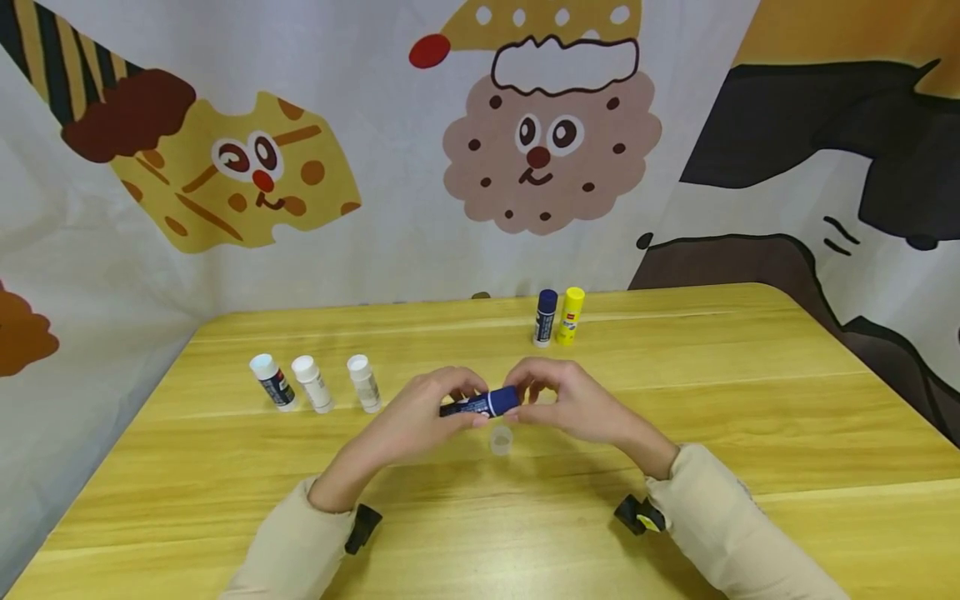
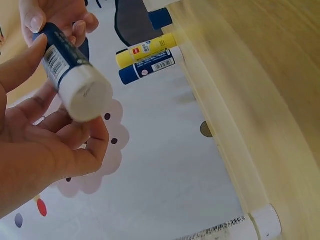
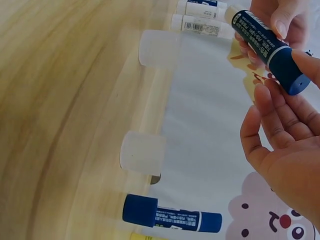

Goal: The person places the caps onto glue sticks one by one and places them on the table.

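A dark blue glue stick with a blue cap is held up between both hands, over the table. My left hand grips its body with thumb and fingers, and the white base points out toward the left wrist camera. With thumb and fingertips, my right hand pinches the blue cap end. Just below the glue stick, a translucent cap stands on the table. The right wrist view shows this and a second translucent cap.
Three glue sticks with white ends stand at the left: a dark-labelled one and two white ones. Toward the back edge, a dark blue glue stick stands next to a yellow one. A loose blue cap shows in the right wrist view.
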`<action>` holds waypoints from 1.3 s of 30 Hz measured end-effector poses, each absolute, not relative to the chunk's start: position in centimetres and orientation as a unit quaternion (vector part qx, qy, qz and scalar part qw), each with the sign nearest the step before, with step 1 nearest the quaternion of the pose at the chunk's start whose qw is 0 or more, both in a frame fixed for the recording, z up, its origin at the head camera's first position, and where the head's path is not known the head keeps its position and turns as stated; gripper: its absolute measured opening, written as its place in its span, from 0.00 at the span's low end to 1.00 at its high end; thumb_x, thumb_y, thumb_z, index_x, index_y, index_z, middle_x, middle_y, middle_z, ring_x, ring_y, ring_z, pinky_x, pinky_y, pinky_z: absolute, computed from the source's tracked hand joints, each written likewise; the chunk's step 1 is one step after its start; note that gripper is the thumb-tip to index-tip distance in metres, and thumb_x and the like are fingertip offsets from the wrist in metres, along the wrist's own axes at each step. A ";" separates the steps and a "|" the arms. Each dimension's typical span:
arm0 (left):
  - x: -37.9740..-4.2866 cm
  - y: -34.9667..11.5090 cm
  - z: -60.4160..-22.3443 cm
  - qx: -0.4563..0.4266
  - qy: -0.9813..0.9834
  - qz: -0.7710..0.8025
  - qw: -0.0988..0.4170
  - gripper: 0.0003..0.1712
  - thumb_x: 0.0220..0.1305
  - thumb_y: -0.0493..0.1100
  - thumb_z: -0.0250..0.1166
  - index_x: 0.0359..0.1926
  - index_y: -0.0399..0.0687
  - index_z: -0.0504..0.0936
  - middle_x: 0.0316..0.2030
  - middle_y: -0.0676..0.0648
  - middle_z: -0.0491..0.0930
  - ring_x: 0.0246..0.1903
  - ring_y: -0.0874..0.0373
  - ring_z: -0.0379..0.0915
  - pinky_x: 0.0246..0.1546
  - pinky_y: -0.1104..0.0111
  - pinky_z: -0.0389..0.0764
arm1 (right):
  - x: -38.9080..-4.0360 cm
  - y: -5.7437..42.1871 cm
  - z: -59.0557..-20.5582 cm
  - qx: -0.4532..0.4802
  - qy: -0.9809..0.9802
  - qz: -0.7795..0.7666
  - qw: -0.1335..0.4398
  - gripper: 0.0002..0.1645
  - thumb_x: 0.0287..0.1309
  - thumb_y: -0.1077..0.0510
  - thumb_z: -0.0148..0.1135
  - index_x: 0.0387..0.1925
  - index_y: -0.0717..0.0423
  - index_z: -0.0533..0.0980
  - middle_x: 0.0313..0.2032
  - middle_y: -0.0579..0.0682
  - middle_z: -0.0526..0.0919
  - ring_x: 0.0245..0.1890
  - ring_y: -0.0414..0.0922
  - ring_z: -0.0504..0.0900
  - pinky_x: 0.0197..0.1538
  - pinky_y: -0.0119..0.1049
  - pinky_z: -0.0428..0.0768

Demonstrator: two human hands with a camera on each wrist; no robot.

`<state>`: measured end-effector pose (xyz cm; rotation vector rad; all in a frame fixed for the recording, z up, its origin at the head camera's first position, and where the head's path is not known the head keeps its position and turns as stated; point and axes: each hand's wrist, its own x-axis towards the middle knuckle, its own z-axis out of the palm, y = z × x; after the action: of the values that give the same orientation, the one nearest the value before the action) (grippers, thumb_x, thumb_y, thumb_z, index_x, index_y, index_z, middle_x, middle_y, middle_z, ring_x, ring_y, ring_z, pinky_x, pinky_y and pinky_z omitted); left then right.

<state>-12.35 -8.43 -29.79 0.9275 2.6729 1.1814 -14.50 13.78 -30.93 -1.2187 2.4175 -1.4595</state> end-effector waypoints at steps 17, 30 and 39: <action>-12.4 -9.8 -29.4 0.265 0.890 0.372 0.006 0.16 0.58 0.42 0.65 0.46 0.43 0.77 0.40 0.48 0.78 0.42 0.53 0.72 0.41 0.55 0.73 | -14.9 15.6 -30.3 -0.346 0.787 -0.509 0.039 0.09 0.51 0.67 0.64 0.37 0.62 0.76 0.33 0.51 0.77 0.29 0.47 0.75 0.32 0.36 0.75; -12.3 -11.2 -29.5 0.258 0.892 0.372 0.003 0.17 0.59 0.43 0.64 0.48 0.42 0.76 0.40 0.47 0.78 0.42 0.53 0.73 0.41 0.55 0.73 | -15.3 16.8 -29.7 -0.311 0.809 -0.499 0.023 0.12 0.51 0.66 0.64 0.40 0.63 0.76 0.35 0.52 0.78 0.32 0.48 0.76 0.37 0.36 0.76; -12.2 -12.3 -29.5 0.256 0.893 0.370 0.007 0.16 0.60 0.43 0.63 0.48 0.42 0.76 0.41 0.48 0.78 0.43 0.52 0.73 0.40 0.57 0.73 | -15.8 17.8 -28.8 -0.292 0.814 -0.502 0.025 0.13 0.52 0.66 0.64 0.41 0.62 0.76 0.34 0.52 0.80 0.32 0.50 0.78 0.35 0.36 0.77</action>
<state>-12.25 -12.29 -29.52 0.8021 2.7923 1.1572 -15.79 17.84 -28.79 -0.9047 2.5172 -1.5521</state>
